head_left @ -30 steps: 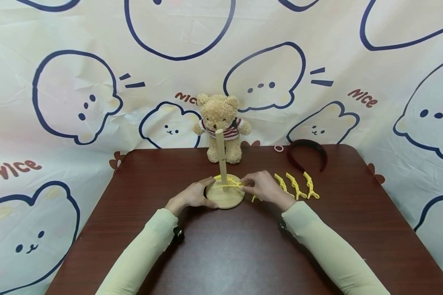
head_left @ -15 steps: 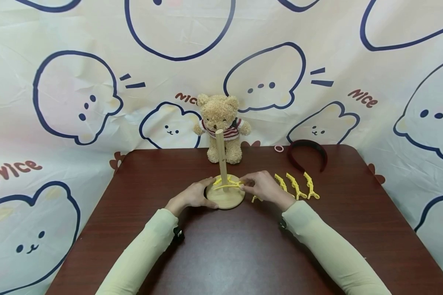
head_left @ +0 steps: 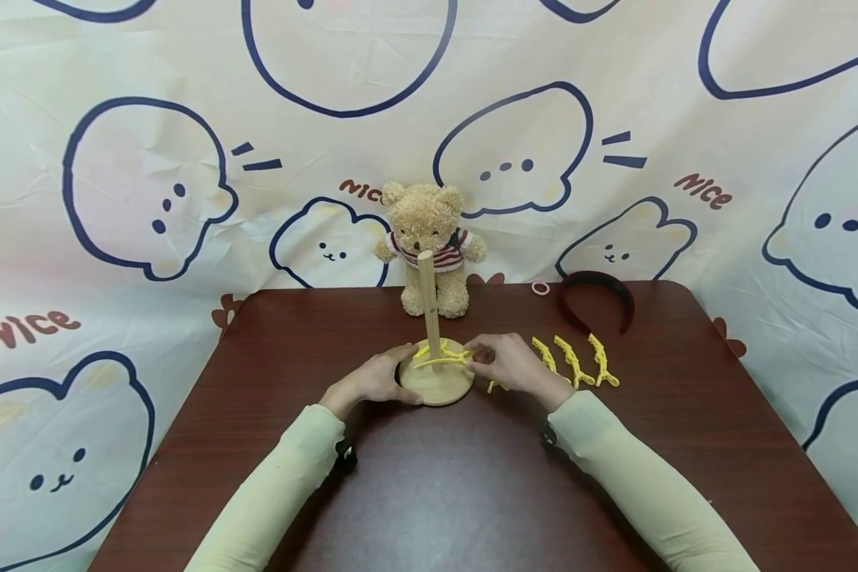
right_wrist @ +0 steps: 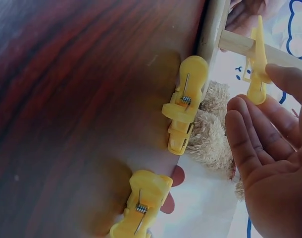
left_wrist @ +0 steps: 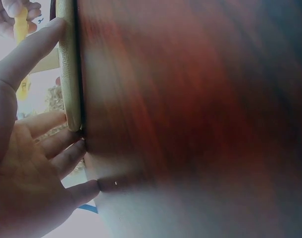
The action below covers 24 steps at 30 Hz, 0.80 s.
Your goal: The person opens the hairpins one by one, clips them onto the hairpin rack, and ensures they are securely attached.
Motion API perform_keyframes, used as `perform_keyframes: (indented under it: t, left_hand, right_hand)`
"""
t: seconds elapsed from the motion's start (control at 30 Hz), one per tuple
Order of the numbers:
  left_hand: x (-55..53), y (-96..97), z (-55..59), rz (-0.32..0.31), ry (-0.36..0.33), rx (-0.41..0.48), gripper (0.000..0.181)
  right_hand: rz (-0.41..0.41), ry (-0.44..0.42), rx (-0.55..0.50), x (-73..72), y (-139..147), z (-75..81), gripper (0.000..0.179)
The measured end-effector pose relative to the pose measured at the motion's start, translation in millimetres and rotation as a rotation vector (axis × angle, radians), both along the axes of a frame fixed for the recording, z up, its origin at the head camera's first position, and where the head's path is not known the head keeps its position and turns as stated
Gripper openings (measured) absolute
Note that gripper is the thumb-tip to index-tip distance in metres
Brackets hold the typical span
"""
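A round wooden base with an upright post (head_left: pixel 429 306) stands on the table. My left hand (head_left: pixel 375 376) grips the base's rim from the left, thumb at the front and fingers round the side and back. In the left wrist view the thumb and index fingertip touch that rim (left_wrist: pixel 69 74). My right hand (head_left: pixel 509 361) pinches the handle end of a yellow alligator hair clip (right_wrist: pixel 260 54) between thumb and fingers. The clip lies level near the foot of the post, its two arms spread, one before the post and the other seen behind it.
Several more yellow hair clips (head_left: pixel 600 361) lie in a row to the right, one partly hidden by my right hand. A teddy bear (head_left: pixel 432 230) stands behind the post. At the back right are a dark red headband (head_left: pixel 597 278) and a pink ring (head_left: pixel 539 288).
Between one second and half a second ago the clip's rear arm shifted slightly behind the post. Both hands keep almost the same place and hold.
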<state>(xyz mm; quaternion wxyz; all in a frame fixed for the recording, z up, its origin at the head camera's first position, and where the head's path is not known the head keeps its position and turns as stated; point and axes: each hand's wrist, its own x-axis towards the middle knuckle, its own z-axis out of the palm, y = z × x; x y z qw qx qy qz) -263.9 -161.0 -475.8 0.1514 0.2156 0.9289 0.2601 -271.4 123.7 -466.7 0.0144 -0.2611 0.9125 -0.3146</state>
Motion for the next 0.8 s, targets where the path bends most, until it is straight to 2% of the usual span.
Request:
perform_keyframes:
  t: [0.47, 0.8]
  left_hand:
    - [-0.1, -0.8, -0.1, -0.004, -0.002, -0.001, 0.103]
    - [-0.1, -1.1, -0.5, -0.004, 0.002, -0.001, 0.103]
  right_hand:
    - [-0.012, 0.006, -0.025, 1.6, 5.8, -0.1, 0.031]
    - [-0.059, -0.009, -0.052, 7.8, 31.8, 6.9, 0.033]
